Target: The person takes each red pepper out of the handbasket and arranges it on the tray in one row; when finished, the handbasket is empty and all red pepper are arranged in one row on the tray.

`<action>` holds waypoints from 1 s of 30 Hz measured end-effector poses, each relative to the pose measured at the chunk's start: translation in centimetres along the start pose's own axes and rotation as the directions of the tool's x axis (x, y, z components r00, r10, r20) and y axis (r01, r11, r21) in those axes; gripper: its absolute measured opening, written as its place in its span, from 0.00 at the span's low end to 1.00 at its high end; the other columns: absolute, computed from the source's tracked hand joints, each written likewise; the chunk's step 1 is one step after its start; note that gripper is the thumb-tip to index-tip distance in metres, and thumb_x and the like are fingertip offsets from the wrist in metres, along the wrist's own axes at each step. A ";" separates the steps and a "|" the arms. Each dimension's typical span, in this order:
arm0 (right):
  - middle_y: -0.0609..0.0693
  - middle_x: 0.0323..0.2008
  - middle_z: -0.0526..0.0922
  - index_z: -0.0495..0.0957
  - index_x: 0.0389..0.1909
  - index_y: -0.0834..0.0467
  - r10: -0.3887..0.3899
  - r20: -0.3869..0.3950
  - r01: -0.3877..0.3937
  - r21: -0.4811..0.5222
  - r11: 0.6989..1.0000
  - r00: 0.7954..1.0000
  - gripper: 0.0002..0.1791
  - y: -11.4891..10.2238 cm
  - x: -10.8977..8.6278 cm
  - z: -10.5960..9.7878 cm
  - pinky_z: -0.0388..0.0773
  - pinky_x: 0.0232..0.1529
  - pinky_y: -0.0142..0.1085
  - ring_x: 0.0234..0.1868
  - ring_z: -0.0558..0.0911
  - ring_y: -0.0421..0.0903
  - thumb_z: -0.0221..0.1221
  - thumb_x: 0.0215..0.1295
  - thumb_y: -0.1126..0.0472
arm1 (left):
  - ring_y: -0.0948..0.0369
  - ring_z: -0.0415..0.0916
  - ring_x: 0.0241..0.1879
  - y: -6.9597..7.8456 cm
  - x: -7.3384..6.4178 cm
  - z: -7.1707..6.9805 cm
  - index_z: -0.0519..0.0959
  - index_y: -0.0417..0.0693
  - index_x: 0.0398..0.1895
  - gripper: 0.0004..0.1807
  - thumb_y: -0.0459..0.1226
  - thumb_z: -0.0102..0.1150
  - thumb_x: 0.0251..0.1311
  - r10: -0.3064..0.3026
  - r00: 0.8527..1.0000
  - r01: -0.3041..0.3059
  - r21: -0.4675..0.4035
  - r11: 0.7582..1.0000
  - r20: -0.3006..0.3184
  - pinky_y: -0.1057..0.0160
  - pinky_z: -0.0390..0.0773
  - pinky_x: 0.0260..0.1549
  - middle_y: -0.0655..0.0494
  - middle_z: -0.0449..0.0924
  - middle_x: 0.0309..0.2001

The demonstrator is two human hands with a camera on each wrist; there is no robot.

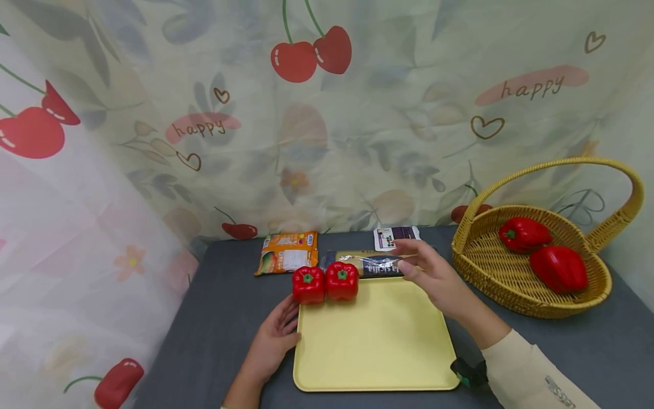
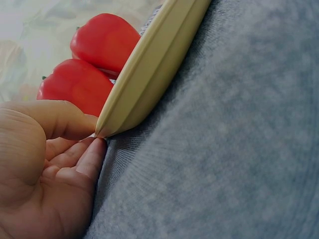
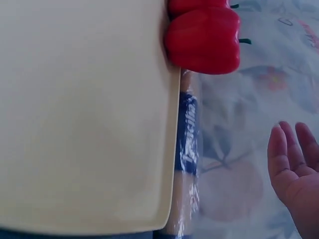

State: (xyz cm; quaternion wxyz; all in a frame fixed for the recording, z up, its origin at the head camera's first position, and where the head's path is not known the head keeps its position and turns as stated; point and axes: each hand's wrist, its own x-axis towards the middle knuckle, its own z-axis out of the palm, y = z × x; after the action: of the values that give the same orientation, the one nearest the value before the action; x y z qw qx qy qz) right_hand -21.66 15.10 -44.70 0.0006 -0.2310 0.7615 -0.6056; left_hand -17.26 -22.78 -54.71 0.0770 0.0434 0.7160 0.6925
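My left hand (image 1: 273,343) is at the left edge of the yellow tray (image 1: 378,341), thumb above the rim and fingers below it, so the edge is pinched between them. That hand reaches forward from the near side, its upper fingers close to the left of the two peppers on the tray. My right hand (image 1: 434,278) is raised over the tray's far right corner, coming in from the right in a cream sleeve (image 1: 531,369) — thumb and fingers apart, holding nothing.

I count four red peppers: two on the tray, a left one (image 1: 309,286) and a right one (image 1: 342,282), side by side at its far left corner, green stems up; and two in the basket, one farther back (image 1: 525,234) and one nearer (image 1: 559,269). There is one tray and one wicker basket (image 1: 485,253), which stands to the right. Three packages lie beyond the tray — an orange packet (image 1: 291,253), a long clear-and-blue pack (image 1: 375,264), and a white-and-purple packet (image 1: 395,236) — all on the dark grey table (image 1: 219,318).
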 end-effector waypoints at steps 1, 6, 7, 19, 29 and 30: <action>0.63 0.67 0.76 0.67 0.77 0.63 -0.006 -0.002 0.006 0.007 1.000 1.000 0.25 0.0 -0.2 -0.3 0.82 0.59 0.40 0.66 0.78 0.60 0.54 0.86 0.62 | 0.41 0.55 0.81 0.0 0.0 0.0 0.53 0.31 0.86 0.48 0.13 0.56 0.62 -0.001 1.000 0.001 0.000 1.000 0.001 0.55 0.68 0.72 0.33 0.56 0.83; 0.61 0.66 0.76 0.65 0.78 0.64 -0.040 -0.011 0.040 0.049 0.998 0.999 0.23 0.3 -1.4 -1.6 0.83 0.57 0.38 0.63 0.81 0.49 0.48 0.89 0.63 | 0.40 0.54 0.81 0.0 0.0 -0.1 0.53 0.31 0.86 0.48 0.14 0.56 0.62 -0.003 1.000 0.003 -0.007 1.000 0.004 0.55 0.68 0.73 0.32 0.56 0.82; 0.60 0.66 0.76 0.65 0.78 0.65 -0.048 -0.015 0.049 0.052 0.997 0.999 0.23 0.4 -1.6 -1.9 0.83 0.57 0.38 0.62 0.82 0.48 0.47 0.89 0.64 | 0.40 0.54 0.81 0.1 0.0 -0.1 0.53 0.31 0.86 0.48 0.14 0.57 0.62 -0.005 1.000 0.005 -0.008 1.000 0.003 0.55 0.67 0.73 0.32 0.56 0.83; 0.56 0.67 0.76 0.65 0.80 0.59 -0.107 -0.066 0.109 0.030 0.994 0.992 0.25 0.2 -3.8 -6.9 0.82 0.57 0.33 0.63 0.81 0.48 0.39 0.90 0.65 | 0.40 0.55 0.81 0.2 -0.1 0.1 0.53 0.31 0.86 0.48 0.14 0.57 0.62 -0.018 1.000 0.018 -0.010 1.000 -0.003 0.54 0.67 0.73 0.32 0.56 0.82; 0.61 0.68 0.74 0.61 0.81 0.62 -0.115 -0.105 0.125 0.099 0.987 0.988 0.27 0.3 -5.4 -10.6 0.81 0.60 0.32 0.65 0.80 0.51 0.39 0.87 0.68 | 0.40 0.55 0.81 0.2 0.0 0.0 0.53 0.31 0.86 0.48 0.14 0.57 0.61 0.000 1.000 0.000 -0.005 1.000 0.000 0.54 0.67 0.73 0.32 0.56 0.82; 0.61 0.68 0.74 0.62 0.82 0.61 -0.116 -0.108 0.127 0.103 0.986 0.987 0.27 0.4 -5.6 -10.9 0.81 0.60 0.32 0.65 0.80 0.51 0.39 0.87 0.68 | 0.40 0.54 0.81 0.2 0.0 0.0 0.53 0.31 0.86 0.48 0.14 0.57 0.61 0.001 1.000 -0.001 -0.005 1.000 0.001 0.54 0.67 0.73 0.32 0.56 0.82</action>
State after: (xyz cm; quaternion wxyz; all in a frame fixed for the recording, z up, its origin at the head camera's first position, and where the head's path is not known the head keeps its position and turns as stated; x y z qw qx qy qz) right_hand -19.85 27.16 -43.73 -0.0625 -0.2457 0.7106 -0.6563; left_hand -17.25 -22.77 -54.55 0.0771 0.0439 0.7141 0.6944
